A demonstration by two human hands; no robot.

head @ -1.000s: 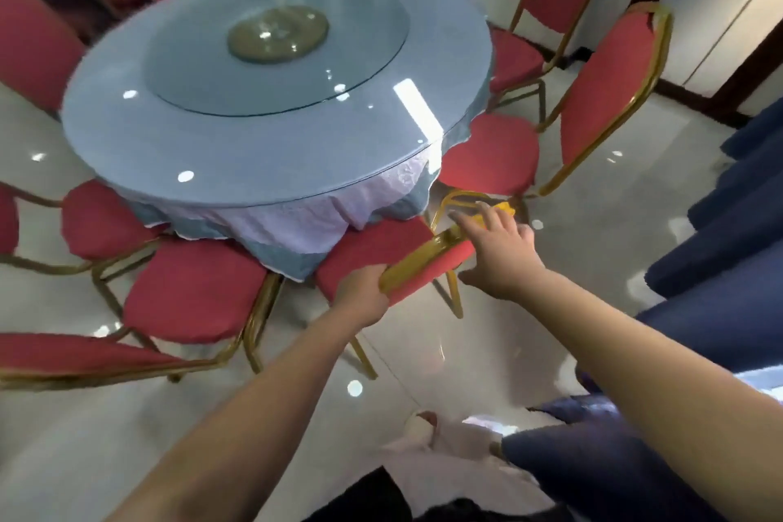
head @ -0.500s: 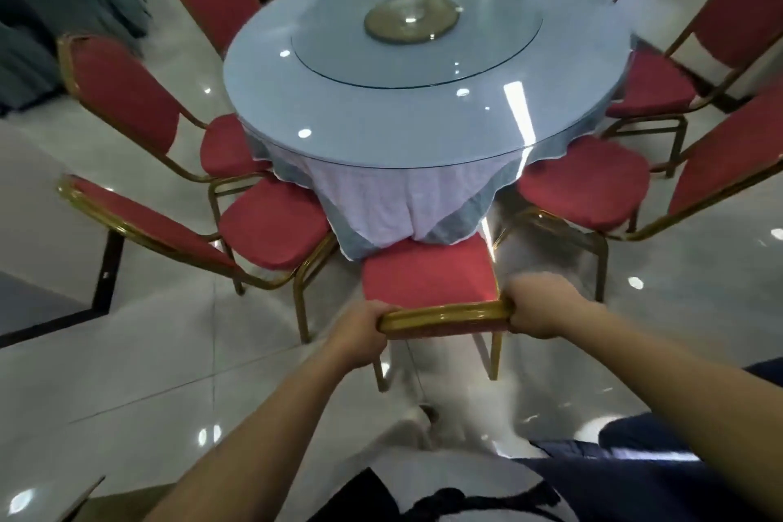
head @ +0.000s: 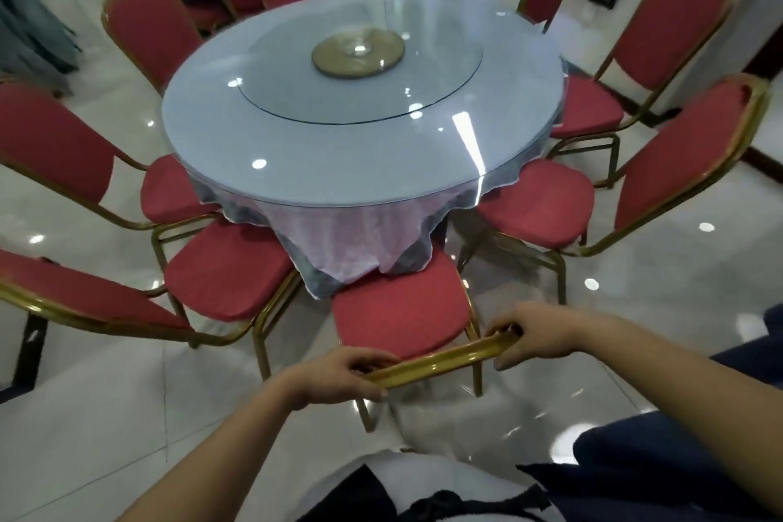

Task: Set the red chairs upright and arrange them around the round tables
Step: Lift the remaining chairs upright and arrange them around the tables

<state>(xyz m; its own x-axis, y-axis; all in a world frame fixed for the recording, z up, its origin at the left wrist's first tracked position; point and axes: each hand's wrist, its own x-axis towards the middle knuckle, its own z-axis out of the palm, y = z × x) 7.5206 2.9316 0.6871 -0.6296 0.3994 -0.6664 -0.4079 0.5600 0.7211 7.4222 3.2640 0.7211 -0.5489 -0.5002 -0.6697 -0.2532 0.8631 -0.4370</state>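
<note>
The left grip and the right grip each have fingers curled round the gold top rail of the nearest red chair, one near each end of the rail. That chair stands upright on the glossy floor. The front edge of its seat reaches under the hanging tablecloth of the round surface, and it sits between the left neighbour chair and the right neighbour chair. I judge the step in hand to be the final placing of this chair. The rail slants across the view, so the next move probably calls for a small turn to square the chair toward the table's centre, then releasing both grips.
</note>
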